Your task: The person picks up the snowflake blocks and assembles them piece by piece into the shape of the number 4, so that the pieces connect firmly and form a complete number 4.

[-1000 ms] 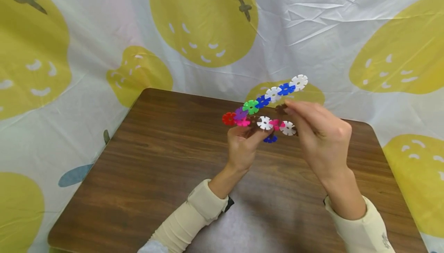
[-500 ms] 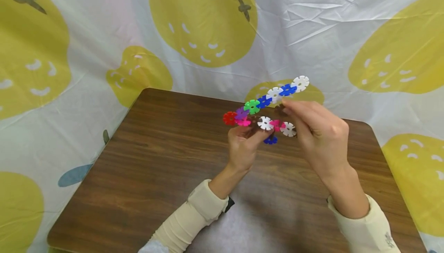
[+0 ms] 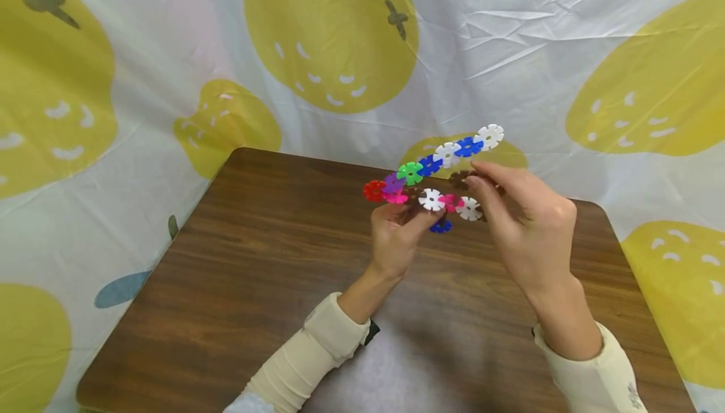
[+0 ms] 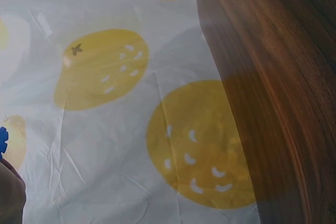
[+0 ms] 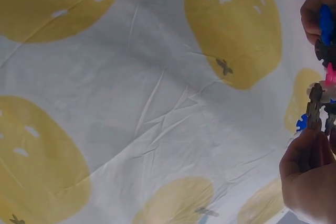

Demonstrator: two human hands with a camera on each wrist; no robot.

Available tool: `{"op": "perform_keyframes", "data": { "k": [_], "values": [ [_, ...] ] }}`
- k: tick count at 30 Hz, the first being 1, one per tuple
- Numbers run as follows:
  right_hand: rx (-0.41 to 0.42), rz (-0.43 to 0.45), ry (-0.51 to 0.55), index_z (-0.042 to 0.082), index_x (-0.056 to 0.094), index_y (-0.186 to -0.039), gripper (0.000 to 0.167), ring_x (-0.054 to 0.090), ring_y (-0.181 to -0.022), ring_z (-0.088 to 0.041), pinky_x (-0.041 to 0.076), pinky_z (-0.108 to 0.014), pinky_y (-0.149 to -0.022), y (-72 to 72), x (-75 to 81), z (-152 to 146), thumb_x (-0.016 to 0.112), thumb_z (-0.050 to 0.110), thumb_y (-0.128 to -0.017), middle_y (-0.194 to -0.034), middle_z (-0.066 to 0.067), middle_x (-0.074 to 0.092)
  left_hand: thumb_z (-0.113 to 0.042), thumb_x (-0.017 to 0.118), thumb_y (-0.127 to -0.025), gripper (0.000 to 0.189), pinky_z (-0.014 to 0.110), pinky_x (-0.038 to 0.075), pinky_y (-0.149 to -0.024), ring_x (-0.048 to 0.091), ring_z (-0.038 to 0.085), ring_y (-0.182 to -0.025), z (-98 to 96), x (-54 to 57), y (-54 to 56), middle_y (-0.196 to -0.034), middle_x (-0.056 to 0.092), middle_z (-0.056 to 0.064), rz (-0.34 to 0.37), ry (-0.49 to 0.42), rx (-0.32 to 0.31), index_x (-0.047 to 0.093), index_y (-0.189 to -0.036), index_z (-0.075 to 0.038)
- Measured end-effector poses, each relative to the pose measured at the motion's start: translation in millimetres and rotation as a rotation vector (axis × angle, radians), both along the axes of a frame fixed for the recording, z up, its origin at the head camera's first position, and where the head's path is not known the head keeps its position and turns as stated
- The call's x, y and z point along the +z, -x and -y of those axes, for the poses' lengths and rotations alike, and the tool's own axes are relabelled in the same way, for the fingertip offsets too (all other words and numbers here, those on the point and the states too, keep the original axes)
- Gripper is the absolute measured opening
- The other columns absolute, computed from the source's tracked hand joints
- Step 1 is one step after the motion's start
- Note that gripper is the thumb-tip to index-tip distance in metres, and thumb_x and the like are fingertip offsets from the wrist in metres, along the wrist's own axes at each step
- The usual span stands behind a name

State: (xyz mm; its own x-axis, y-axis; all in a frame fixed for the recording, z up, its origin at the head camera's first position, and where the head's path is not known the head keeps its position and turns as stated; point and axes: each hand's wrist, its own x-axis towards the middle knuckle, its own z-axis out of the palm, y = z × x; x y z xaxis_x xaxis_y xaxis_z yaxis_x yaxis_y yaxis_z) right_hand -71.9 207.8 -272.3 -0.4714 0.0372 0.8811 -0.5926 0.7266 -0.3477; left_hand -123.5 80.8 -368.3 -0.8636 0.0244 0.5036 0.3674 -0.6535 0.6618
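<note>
A chain of notched plastic discs [image 3: 411,174] in green, blue, white, purple, red and pink is held up above the table in the head view. My left hand [image 3: 394,244] grips it, thumb over the lower row, by a white disc [image 3: 432,199]. From the lower row, a blue disc [image 3: 440,226] hangs beneath. My right hand [image 3: 535,233] pinches a brown disc [image 3: 461,179] between thumb and forefinger, between the two rows at their right. Dark brown discs [image 5: 314,103] stand edge-on at the right fingertips in the right wrist view. The right fingers hide part of the lower row's end.
The brown wood-grain table [image 3: 255,262] lies below both hands. A white cloth [image 3: 498,73] with yellow fruit prints hangs around its back and sides. In the left wrist view, only a sliver of a blue disc [image 4: 2,140] shows at the left edge.
My right hand has shifted slightly right, with its thumb and forefinger parted a little more, so more of the brown disc shows. The left hand and the chain stay nearly still.
</note>
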Motion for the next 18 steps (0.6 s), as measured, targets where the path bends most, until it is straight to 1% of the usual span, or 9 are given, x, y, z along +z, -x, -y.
{"op": "perform_keyframes", "data": {
  "k": [2,5,7,9,12,18],
  "values": [
    [-0.012,-0.006,0.063,-0.002,0.08,-0.098,0.011,0.061,-0.084,0.009,0.047,-0.009,-0.08,1.3,2.3,-3,0.078,0.003,-0.088,-0.088,-0.015,0.078,0.017,0.064,-0.081,0.036,0.021,0.059,-0.089,0.071,0.004,-0.094,0.4,-0.1,-0.2,-0.1,0.076,-0.014,-0.001,0.001,-0.001,0.056,-0.112,0.031],
    [-0.013,0.02,0.183,-0.005,0.079,-0.101,0.013,0.063,-0.084,0.003,0.05,-0.014,-0.082,6.0,8.8,-9,0.074,0.003,-0.092,-0.089,0.0,0.077,0.016,0.064,-0.08,0.035,0.021,0.06,-0.088,0.071,0.004,-0.092,0.6,-0.9,-0.5,-0.098,0.075,-0.013,-0.011,-0.001,-0.01,0.055,-0.111,0.032],
    [0.019,0.079,0.257,-0.006,0.077,-0.105,0.015,0.065,-0.086,-0.001,0.052,-0.016,-0.082,9.7,12.5,-14,0.072,0.001,-0.093,-0.092,0.01,0.075,0.017,0.064,-0.08,0.035,0.021,0.06,-0.087,0.071,0.004,-0.091,0.3,-1.8,-0.7,-0.099,0.075,-0.012,-0.017,-0.004,-0.016,0.055,-0.111,0.032],
    [0.06,0.155,0.297,-0.007,0.076,-0.11,0.018,0.067,-0.087,-0.003,0.053,-0.015,-0.082,12.7,13.9,-17,0.07,-0.002,-0.094,-0.096,0.016,0.074,0.018,0.064,-0.08,0.036,0.021,0.06,-0.086,0.07,0.004,-0.091,-0.1,-3.0,-0.7,-0.099,0.075,-0.012,-0.02,-0.002,-0.017,0.054,-0.111,0.032],
    [0.1,0.222,0.345,-0.009,0.075,-0.11,0.019,0.068,-0.083,-0.003,0.053,-0.013,-0.078,14.7,12.4,-20,0.071,-0.003,-0.093,-0.093,0.014,0.075,0.018,0.064,-0.08,0.036,0.021,0.06,-0.085,0.07,0.005,-0.091,-0.6,-4.4,-0.9,-0.099,0.075,-0.011,-0.015,0.006,-0.018,0.055,-0.111,0.031],
    [0.109,0.236,0.386,-0.009,0.075,-0.104,0.013,0.069,-0.077,-0.004,0.054,-0.016,-0.076,12.9,10.5,-21,0.07,-0.001,-0.094,-0.084,0.013,0.075,0.015,0.065,-0.081,0.035,0.022,0.06,-0.087,0.071,0.005,-0.09,-2.3,-6.2,-0.9,-0.097,0.076,-0.011,0.012,0.027,-0.023,0.057,-0.111,0.031]
  ]
}}
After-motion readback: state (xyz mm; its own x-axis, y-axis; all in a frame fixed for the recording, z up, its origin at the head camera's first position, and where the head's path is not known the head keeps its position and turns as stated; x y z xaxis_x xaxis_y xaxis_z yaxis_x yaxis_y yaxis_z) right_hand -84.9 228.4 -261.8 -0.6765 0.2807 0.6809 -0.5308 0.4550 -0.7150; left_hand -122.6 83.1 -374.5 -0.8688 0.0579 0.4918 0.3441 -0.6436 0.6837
